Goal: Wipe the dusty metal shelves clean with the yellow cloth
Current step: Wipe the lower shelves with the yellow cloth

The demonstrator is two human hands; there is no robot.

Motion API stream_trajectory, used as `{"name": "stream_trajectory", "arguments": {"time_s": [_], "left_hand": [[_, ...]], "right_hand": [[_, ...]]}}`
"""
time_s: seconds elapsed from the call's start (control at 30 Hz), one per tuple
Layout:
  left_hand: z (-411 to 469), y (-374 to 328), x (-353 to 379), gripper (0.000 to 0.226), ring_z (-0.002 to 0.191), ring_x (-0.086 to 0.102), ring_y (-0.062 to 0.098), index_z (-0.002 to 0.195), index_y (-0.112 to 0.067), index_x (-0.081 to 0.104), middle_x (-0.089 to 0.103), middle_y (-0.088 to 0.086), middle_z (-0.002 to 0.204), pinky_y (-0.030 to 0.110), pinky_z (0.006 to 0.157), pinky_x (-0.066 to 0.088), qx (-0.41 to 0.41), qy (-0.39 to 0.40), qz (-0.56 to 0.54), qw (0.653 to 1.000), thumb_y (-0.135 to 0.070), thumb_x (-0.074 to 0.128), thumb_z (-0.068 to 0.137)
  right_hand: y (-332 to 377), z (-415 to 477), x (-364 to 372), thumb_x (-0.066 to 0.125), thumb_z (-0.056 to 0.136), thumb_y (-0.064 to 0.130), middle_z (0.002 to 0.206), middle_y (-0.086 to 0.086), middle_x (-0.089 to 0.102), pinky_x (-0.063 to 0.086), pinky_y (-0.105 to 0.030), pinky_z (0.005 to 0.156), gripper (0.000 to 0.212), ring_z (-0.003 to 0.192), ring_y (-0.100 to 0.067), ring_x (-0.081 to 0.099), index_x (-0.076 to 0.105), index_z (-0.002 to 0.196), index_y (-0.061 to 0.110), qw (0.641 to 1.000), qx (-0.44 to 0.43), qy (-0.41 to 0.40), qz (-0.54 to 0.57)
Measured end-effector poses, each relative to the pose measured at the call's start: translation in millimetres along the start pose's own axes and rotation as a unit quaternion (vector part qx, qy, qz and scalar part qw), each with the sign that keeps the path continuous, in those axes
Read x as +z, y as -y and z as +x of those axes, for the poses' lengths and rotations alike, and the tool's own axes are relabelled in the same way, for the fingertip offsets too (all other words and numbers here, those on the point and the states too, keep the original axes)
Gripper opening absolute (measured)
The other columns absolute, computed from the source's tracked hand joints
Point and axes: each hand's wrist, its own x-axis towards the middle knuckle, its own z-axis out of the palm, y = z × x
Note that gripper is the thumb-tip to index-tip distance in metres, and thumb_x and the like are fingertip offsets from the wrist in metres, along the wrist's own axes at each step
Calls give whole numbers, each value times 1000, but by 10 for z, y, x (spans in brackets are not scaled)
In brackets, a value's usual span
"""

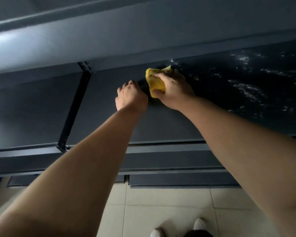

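Lengthwise toward the metal shelf's (109, 117) back edge, the yellow cloth (156, 83) is clutched by the right hand (171, 89); the curled left hand's (131, 97) hold cannot be told.

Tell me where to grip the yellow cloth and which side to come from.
Grip the yellow cloth across its bunched middle, coming from above and the near side, as the right hand does: fingers over the top, thumb on the near edge. It lies wadded on the metal shelf, its far end close to the shelf's back edge, so top and near side look easiest.
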Motion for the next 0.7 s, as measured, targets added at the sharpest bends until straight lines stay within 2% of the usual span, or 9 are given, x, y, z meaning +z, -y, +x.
{"name": "stream_trajectory", "arguments": {"time_s": [0.23,0.33,0.43,0.7], "left_hand": [[290,-230,102,34,121,48,30,121,-15,57,58,10,127,41,96,43,35,2,23,999,-17,45,89],[273,-342,158,38,127,41,31,125,-16,54,53,9,131,43,98,38,43,25,78,996,-17,46,88],[241,-406,156,47,129,37,30,130,-14,48,48,9,135,44,97,38,47,48,123,990,-14,55,84],[173,-436,171,54,134,33,29,135,-17,46,43,7,140,44,101,36,21,49,118,992,-10,58,82]], "right_hand": [[-142,636,145,55,89,37,143,-9,44,29,-38,111,49,137,-33,30,44,137,30,998,33,-44,-8],[-284,677,63,59,86,32,143,-10,40,37,-39,105,54,134,-34,36,42,137,33,996,70,-47,-21],[-463,630,-45,59,87,36,147,-10,36,40,-41,101,55,134,-33,36,40,138,33,993,96,-59,-37],[-923,358,-324,49,92,43,152,-16,31,40,-47,100,52,135,-38,35,35,141,34,982,156,-84,-73]]}}
